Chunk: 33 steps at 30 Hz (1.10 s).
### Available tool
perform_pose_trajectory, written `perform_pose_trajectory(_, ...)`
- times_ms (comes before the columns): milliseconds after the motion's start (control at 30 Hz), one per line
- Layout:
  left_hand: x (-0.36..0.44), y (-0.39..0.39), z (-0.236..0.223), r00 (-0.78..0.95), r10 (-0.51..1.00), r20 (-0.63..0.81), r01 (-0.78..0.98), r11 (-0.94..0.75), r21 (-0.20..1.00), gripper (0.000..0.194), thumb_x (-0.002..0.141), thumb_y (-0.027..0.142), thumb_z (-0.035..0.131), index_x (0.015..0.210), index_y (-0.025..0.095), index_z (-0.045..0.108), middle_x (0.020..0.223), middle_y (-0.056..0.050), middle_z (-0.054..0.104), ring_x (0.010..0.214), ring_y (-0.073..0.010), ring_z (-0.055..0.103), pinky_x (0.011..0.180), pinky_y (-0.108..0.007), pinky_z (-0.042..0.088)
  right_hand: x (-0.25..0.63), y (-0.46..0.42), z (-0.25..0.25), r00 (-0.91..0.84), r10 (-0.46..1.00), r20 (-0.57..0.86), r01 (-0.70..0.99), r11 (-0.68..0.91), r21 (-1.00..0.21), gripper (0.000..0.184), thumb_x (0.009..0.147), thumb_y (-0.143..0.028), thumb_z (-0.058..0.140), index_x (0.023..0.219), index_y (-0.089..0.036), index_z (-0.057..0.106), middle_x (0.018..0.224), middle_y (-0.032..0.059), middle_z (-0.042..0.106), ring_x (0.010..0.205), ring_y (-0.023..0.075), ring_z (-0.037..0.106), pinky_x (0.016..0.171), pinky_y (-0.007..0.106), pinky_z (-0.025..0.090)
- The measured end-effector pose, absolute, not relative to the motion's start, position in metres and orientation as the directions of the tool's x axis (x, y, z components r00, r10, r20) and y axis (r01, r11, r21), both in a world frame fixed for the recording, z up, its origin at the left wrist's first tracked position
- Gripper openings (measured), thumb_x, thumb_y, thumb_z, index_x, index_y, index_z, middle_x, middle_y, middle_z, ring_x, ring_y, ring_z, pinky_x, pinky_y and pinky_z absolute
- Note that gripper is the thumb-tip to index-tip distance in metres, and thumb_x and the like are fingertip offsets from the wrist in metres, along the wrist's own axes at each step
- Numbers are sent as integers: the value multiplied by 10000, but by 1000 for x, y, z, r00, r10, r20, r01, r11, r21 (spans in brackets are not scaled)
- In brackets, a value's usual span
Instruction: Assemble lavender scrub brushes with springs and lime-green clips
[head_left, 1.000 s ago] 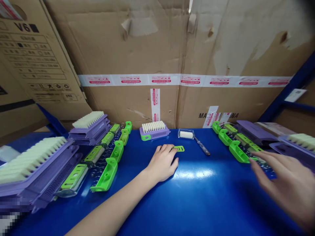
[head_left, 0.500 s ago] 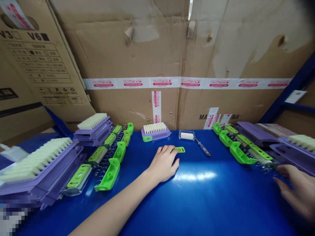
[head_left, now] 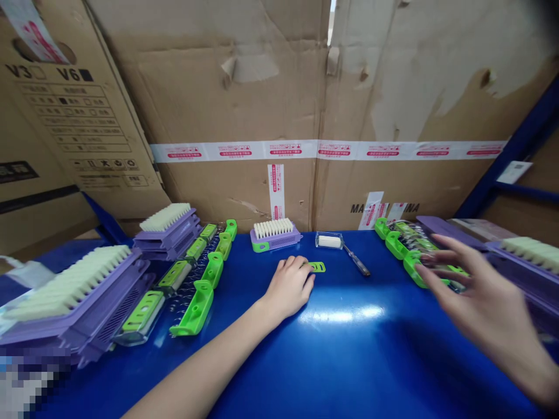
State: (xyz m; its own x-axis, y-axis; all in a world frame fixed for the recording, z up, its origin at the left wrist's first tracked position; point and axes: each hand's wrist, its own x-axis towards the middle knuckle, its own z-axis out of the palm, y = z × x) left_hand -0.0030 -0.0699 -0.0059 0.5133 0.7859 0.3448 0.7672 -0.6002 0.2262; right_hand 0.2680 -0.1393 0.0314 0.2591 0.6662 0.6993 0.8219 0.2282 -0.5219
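My left hand [head_left: 289, 286] rests palm down on the blue table [head_left: 349, 349], fingers loosely curled, fingertips touching a small flat green plastic piece [head_left: 317, 267]. My right hand [head_left: 476, 302] hovers at the right with fingers spread and nothing in it, just in front of a row of green handles with clear parts [head_left: 408, 247]. Behind the green piece lie a clear holder with a white roller [head_left: 329, 240] and a small screwdriver [head_left: 358, 260]. A purple brush with white bristles and a green end [head_left: 274, 233] stands at the back centre.
At the left stand stacks of purple brush bodies with white bristles [head_left: 70, 297] and a row of green handles, clear parts and springs [head_left: 192, 279]. More purple brush bodies [head_left: 524, 256] lie at the right. Large cardboard boxes [head_left: 279, 116] wall in the back.
My right hand drew back to the lower right, then came forward and left again, fingers spread, over the right row of green handles. My left hand has stayed on the green piece.
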Motion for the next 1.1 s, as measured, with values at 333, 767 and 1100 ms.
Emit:
perform_pose_trajectory(333, 6, -52, 4, 348, 893, 285, 822, -437, 364, 133, 810, 168, 531, 923, 189, 599, 938, -62, 629, 938, -232, 518, 789, -345, 385, 159, -47, 2, 79, 871, 485, 408, 416, -813, 237, 701, -283, 620, 908, -196, 545, 859, 52, 628, 753, 188, 617, 731, 361, 510)
perform_pose_trajectory(767, 9, -32, -5, 221, 932, 287, 597, -362, 716, 540, 798, 142, 445, 1323, 251, 378, 693, 16, 518, 619, -152, 507, 632, -274, 391, 152, -42, -14, 235, 898, 373, 106, 358, -928, 353, 722, -434, 661, 862, -220, 417, 763, 9, 626, 681, 167, 620, 563, 268, 468)
perform_pose_trajectory(1100, 11, -33, -14, 258, 923, 286, 161, -333, 929, 515, 804, 160, 484, 1311, 212, 411, 802, -9, 539, 621, -103, 483, 591, -233, 410, 151, -43, -14, 183, 951, 251, -112, 273, -955, 477, 703, -483, 675, 961, -221, 372, 770, 9, 658, 589, 161, 643, 520, 269, 513)
